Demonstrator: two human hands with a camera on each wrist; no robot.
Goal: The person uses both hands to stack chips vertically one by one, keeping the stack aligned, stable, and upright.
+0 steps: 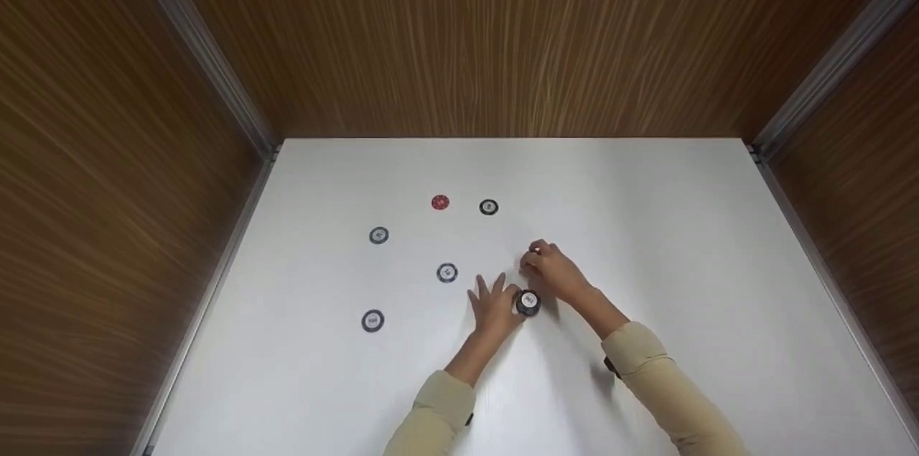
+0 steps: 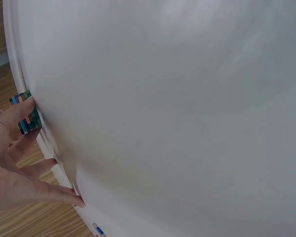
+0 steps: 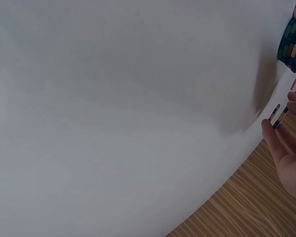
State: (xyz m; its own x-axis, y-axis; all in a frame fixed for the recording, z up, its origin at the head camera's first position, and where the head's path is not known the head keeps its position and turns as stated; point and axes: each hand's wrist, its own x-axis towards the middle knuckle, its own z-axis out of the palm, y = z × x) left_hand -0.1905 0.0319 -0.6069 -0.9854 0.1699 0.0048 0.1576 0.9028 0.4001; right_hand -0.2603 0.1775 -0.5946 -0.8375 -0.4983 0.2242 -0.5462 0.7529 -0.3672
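Note:
A short stack of poker chips [image 1: 528, 302] stands on the white table, its top chip dark-rimmed with a pale centre. My left hand [image 1: 494, 309] grips the stack from its left side between thumb and forefinger, the other fingers spread over the table. In the left wrist view the stack's edge [image 2: 31, 118] shows multicoloured stripes between thumb and finger. Just beyond the stack, my right hand [image 1: 558, 275] pinches a single poker chip [image 3: 281, 117] by its edge, seen tilted in the right wrist view. That chip's face is mostly hidden by the fingers.
Several loose chips lie flat to the left and behind: a red chip [image 1: 440, 202], a black chip [image 1: 489, 207], and dark-rimmed chips, the nearest being one chip [image 1: 447, 273] left of my left hand. Wood-grain panels [image 1: 459, 39] enclose the table [image 1: 689, 240] at the back and sides.

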